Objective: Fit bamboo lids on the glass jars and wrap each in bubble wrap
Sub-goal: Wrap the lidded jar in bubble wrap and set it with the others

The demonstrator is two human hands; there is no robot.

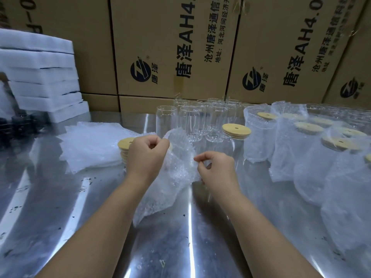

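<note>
The step in hand is the wrapping. Both hands hold one loose piece of bubble wrap [176, 171] up off the bench [180, 241], and no jar is inside it yet. The left hand [147, 152] is curled into a fist, its fingers [158, 141] gripping the upper edge of the wrap. The right hand [217, 169] pinches the opposite edge between thumb and fingers [200, 157]. The wrap hangs crumpled between the two sets of fingers and trails down towards the wrists. Whether it is a flat sheet or a pouch cannot be told.

The likely next jar is the lidded jar [236, 131], which stands bare just beyond the right fingers with its bamboo lid already seated. Just behind the left fingers is a stack of spare lids [124, 146], and a pile of wrap pieces [94, 145] lies to their outer side. Farther out, ahead of both hands, stands a cluster of open jars [190, 121] without lids. The wrapped jars [305, 141] are crowded well off to the outer side of the right fingers.

The next move seems to call for pulling the wrap open or flat. One hand would then let go, reach forward for the lidded jar and bring it into the wrap. The glass is smooth and the neighbours stand close, so that reach wants care.
</note>
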